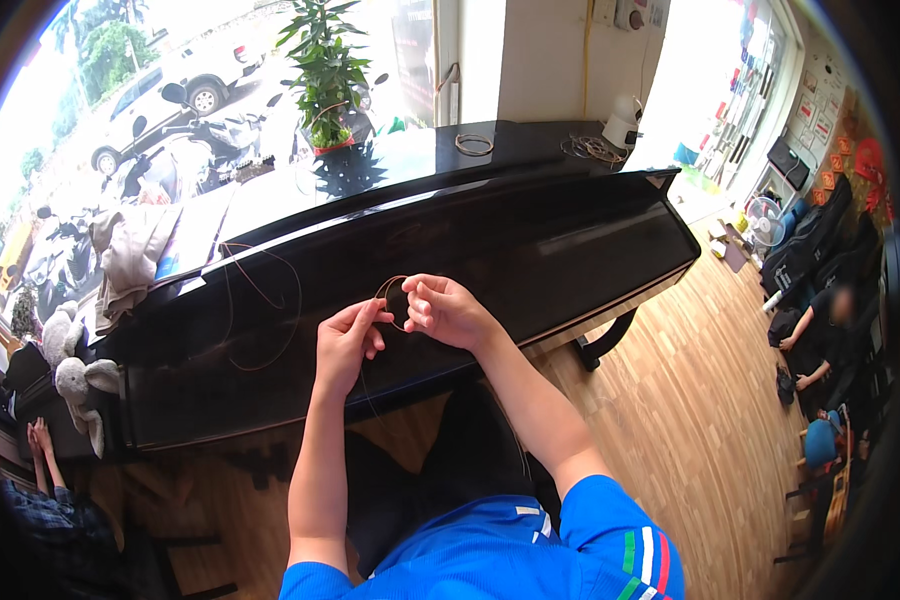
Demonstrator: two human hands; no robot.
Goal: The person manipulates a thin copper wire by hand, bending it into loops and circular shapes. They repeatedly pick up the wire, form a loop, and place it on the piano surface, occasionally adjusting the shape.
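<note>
My left hand and my right hand are raised close together over the front of a black piano. Between them is a small ring of thin copper-coloured string, looped into a coil. The thumb and fingers of my left hand pinch one side of it. On the other side, the curled fingers of my right hand grip the coil. A fine loose strand hangs beneath my left hand. Farther left, another thin string curves in a wide loop over the dark piano surface.
On the piano top are a coiled string, a tangle of strings, a potted plant and a white device. Grey cloth and a plush toy lie left. Another person's hands show lower left; someone sits far right.
</note>
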